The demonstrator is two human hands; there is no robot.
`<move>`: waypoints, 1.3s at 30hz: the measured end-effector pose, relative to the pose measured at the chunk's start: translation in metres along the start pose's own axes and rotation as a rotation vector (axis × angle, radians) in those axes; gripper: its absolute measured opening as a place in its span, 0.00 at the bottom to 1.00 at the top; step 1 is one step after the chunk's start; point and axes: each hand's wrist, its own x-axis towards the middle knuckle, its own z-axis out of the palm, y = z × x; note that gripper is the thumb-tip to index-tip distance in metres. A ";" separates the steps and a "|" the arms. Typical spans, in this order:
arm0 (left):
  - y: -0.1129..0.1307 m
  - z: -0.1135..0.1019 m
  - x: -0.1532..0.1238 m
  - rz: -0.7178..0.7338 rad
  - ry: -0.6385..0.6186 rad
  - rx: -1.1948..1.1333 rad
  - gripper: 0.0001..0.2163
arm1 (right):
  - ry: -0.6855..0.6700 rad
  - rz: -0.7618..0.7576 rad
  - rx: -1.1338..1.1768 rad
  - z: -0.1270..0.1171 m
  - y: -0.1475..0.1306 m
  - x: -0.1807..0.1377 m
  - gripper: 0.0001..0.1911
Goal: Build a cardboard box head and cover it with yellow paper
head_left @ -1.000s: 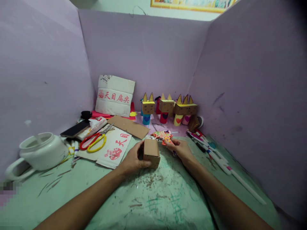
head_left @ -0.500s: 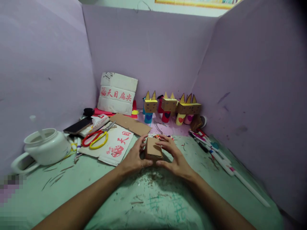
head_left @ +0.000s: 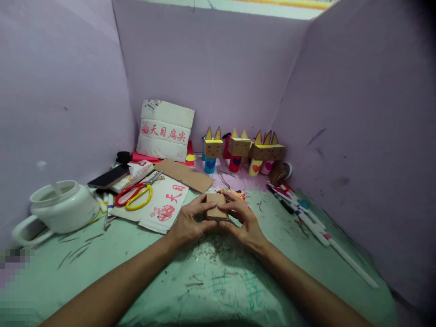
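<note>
A small brown cardboard box (head_left: 215, 211) is held between both hands just above or on the green tabletop; I cannot tell which. My left hand (head_left: 191, 221) grips its left side, a finger on the top face and the thumb at the near lower edge. From the right, my right hand (head_left: 242, 221) closes on it with fingertips on the top and the thumb at the near edge. Cardboard crumbs (head_left: 211, 252) lie just below the box. Behind the right fingers is a small colourful wrapper (head_left: 238, 194), partly covered.
Red-and-yellow scissors (head_left: 139, 196) rest on printed cardboard (head_left: 168, 202) at left, near a phone (head_left: 109, 176) and white teapot (head_left: 64, 209). Several cardboard-headed figures (head_left: 235, 154) stand at the back. Markers (head_left: 309, 227) line the right side; purple panels (head_left: 211, 68) enclose the table.
The fingers of both hands have moved in onto the box's top face, and the box now sits tilted differently, showing less height. The whole view has shifted slightly.
</note>
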 end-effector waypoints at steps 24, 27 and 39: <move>-0.006 -0.002 -0.002 0.283 -0.085 0.146 0.21 | 0.043 -0.081 0.004 0.005 0.002 -0.002 0.14; -0.006 -0.003 -0.002 0.248 -0.062 0.187 0.20 | 0.065 -0.108 0.014 0.007 0.003 -0.001 0.12; -0.011 -0.004 -0.001 0.186 -0.020 0.235 0.21 | 0.101 -0.155 0.046 0.006 0.007 0.000 0.13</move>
